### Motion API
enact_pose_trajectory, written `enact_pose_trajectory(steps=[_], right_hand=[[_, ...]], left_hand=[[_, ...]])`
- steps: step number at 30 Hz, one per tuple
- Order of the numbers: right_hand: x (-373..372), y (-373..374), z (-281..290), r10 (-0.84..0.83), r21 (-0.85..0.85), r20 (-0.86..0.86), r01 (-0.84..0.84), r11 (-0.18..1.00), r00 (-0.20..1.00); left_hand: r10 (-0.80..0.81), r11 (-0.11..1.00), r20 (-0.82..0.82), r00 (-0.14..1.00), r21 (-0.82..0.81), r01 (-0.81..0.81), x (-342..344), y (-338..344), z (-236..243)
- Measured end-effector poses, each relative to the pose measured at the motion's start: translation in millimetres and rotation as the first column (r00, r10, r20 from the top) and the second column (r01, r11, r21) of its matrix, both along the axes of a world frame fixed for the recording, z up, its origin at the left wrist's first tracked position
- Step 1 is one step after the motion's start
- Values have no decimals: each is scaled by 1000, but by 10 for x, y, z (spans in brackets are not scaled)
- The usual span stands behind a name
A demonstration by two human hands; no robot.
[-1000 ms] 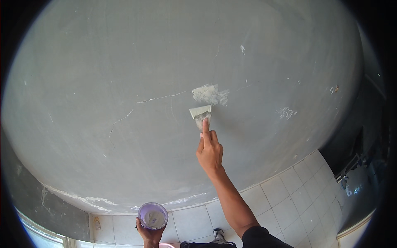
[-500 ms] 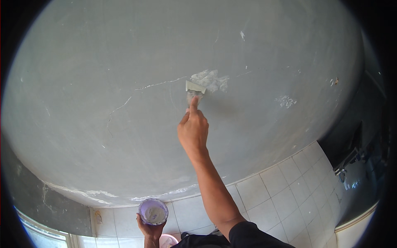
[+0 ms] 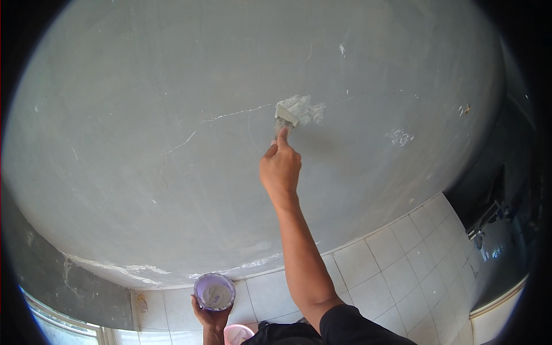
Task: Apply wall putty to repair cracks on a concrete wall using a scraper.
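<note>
My right hand (image 3: pixel 280 167) is closed round the handle of a putty knife (image 3: pixel 285 117), its forefinger laid along the blade. The blade's wide edge lies at the left part of a rough whitish filler patch (image 3: pixel 307 109) on the grey wall (image 3: pixel 172 69). From the patch a thin crack (image 3: pixel 237 113) runs left and then down. Low at the left, my left hand (image 3: pixel 211 317) grips a purple bowl (image 3: pixel 198 286) from beneath and the side. Grey-white putty (image 3: pixel 216 295) sits inside the bowl.
A pink container (image 3: pixel 237 332) stands beside my left forearm, partly out of view. White floor tiles (image 3: pixel 368 270) border the wall's foot, where pale flaking marks (image 3: pixel 135 269) show. Another scuffed patch (image 3: pixel 399 137) is at right. Dark items (image 3: pixel 494 215) are at far right, blurred.
My right hand and the putty knife have shifted slightly right and up in the picture, with the blade now against the patch. The view has moved a little; my left hand still holds the bowl.
</note>
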State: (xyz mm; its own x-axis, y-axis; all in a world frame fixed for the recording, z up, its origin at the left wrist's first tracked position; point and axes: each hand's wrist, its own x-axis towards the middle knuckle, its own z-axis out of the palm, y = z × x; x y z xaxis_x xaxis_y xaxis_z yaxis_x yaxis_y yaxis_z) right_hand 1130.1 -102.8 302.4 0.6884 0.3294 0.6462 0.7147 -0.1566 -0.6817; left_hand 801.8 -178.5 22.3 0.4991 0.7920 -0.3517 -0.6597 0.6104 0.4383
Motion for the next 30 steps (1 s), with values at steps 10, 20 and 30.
enact_pose_trajectory(steps=[10,20,30], right_hand=[[-77,-176,201,-3,75,53,-1,997,999],[-344,-307,-285,167,-99,216,-149,984,962],[-126,-438,-308,648,534,-400,-410,740,648]], left_hand=[[9,1000,18,1000,11,-9,-111,47,-46],[20,1000,31,999,7,-21,-87,70,-73],[44,999,-26,999,19,-43,-197,9,-81]])
